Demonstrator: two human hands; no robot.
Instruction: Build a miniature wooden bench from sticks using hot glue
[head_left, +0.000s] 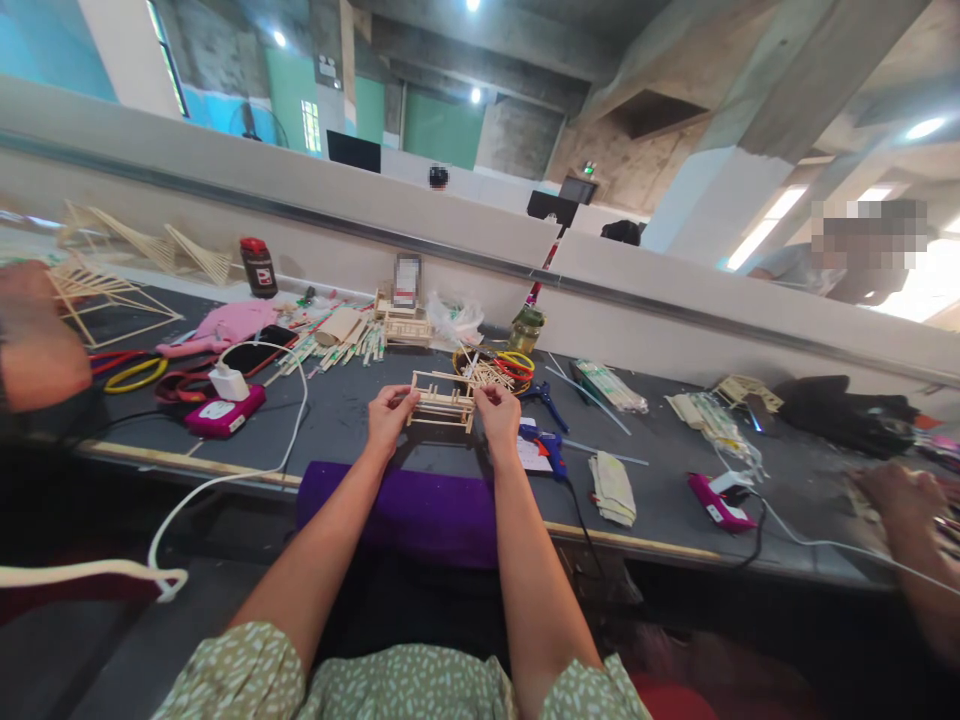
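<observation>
far left, a co-worker's arm (34,345) at the frame edge, beside pale stick frames (112,270) on the grey desk (345,420). next right: yellow-handled scissors (135,373), a pink cloth (221,325), a black phone (251,355), a white charger plug (229,383) on a pink power bank (223,413), white cable (225,480) looping off the near edge. dark jar with red lid (258,266) far back by the partition. loose sticks (337,345) scattered mid-far. centre: left hand (388,412) with fingers pinched on the left end of a small wooden stick model (442,400), right hand (498,408) with fingers pinched on its right end; model held just above the desk, above a purple cloth (405,505) draped over the near edge. behind it, a basket of sticks and coloured rings (499,368), a greenish bottle (526,328). just right of right hand, a blue glue gun (546,445); blue-handled scissors (546,400) further back. then folded paper packets (613,488), a plastic packet (611,385), second pink power bank (718,500), black cloth (844,412). far right, another person's hand (900,495) on the desk.
</observation>
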